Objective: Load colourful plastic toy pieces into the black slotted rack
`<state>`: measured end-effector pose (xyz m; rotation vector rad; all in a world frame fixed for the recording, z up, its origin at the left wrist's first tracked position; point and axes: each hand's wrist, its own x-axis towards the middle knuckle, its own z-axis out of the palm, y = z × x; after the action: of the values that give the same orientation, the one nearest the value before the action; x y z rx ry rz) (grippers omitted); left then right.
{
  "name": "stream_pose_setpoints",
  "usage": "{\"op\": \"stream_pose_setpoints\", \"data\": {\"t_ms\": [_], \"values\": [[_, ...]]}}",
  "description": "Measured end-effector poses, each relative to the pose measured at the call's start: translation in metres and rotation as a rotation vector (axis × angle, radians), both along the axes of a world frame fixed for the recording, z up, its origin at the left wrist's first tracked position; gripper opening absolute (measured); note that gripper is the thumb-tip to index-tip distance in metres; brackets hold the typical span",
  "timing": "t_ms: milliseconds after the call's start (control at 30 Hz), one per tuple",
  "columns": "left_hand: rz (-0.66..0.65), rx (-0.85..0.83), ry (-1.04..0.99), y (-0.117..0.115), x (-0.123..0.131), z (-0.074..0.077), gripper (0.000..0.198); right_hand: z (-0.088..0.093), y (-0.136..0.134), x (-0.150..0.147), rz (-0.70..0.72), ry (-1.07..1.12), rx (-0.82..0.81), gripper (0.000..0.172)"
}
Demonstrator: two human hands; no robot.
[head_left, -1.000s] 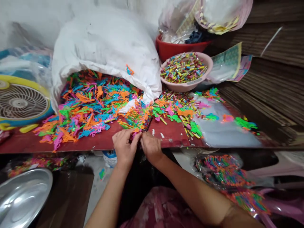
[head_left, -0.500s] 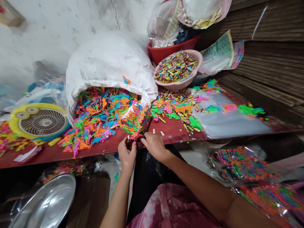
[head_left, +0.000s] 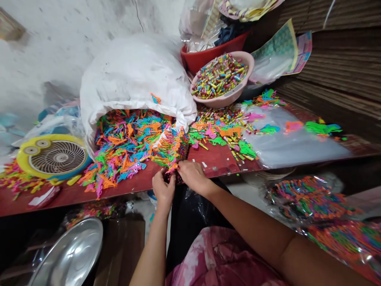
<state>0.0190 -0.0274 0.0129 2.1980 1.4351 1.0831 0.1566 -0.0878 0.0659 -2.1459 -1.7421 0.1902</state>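
Bright plastic cutouts in orange, pink, green and blue form a tall bunch [head_left: 169, 153] at the front edge of a red board [head_left: 214, 165]. The left hand [head_left: 163, 190] curls round its lower end, fingers pinching it. The right hand [head_left: 193, 177] lies beside it, fingers pressed together against the same spot, though whether they grip cannot be told. Behind, a large heap of loose cutouts [head_left: 125, 147] spills from a white sack [head_left: 133, 71]. A pink bowl [head_left: 226, 99] is full of small coloured tubes [head_left: 219, 75], and more lie scattered on the board. To the right, filled clear bags [head_left: 309, 198] sit below the board, and a plastic sheet [head_left: 297, 143] lies on it.
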Motion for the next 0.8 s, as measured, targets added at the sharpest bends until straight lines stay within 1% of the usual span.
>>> {"op": "stream_pose_setpoints", "data": {"t_ms": [100,200,233,300,333,367,433,467,533,567,667,700,800], "values": [[0.027,-0.012,0.033,-0.006,0.004,0.004,0.044,0.002,0.002,0.004,-0.003,0.015,-0.029,0.027],[0.015,-0.031,0.044,-0.016,0.007,0.013,0.061,0.004,-0.003,0.013,-0.015,0.044,-0.01,0.027],[0.029,-0.006,0.02,-0.021,0.007,0.017,0.067,0.004,-0.005,0.016,-0.012,0.056,-0.001,0.028],[0.076,0.135,-0.065,-0.031,0.008,0.028,0.074,0.002,-0.011,0.022,0.0,0.08,0.015,0.028],[0.088,0.243,-0.106,-0.036,0.008,0.035,0.072,0.001,-0.013,0.023,0.009,0.091,0.025,0.027],[0.073,0.357,-0.13,-0.04,0.008,0.043,0.068,-0.001,-0.014,0.024,0.017,0.099,0.037,0.027],[-0.04,0.516,-0.085,-0.04,0.01,0.058,0.052,-0.005,-0.015,0.023,0.017,0.103,0.064,0.026],[-0.093,0.547,-0.055,-0.037,0.011,0.066,0.04,-0.007,-0.014,0.022,0.008,0.102,0.075,0.025],[-0.197,0.529,-0.003,-0.027,0.014,0.079,0.022,-0.011,-0.011,0.018,-0.015,0.094,0.098,0.023],[-0.249,0.499,0.019,-0.02,0.015,0.085,0.018,-0.012,-0.009,0.017,-0.024,0.09,0.114,0.022],[-0.374,0.405,0.053,-0.002,0.016,0.097,0.018,-0.016,-0.003,0.013,-0.037,0.091,0.16,0.019],[-0.392,0.383,0.057,0.003,0.016,0.099,0.018,-0.016,-0.002,0.012,-0.044,0.094,0.167,0.018],[-0.39,0.359,0.077,0.01,0.016,0.102,0.02,-0.017,0.0,0.011,-0.054,0.107,0.157,0.018]]}}
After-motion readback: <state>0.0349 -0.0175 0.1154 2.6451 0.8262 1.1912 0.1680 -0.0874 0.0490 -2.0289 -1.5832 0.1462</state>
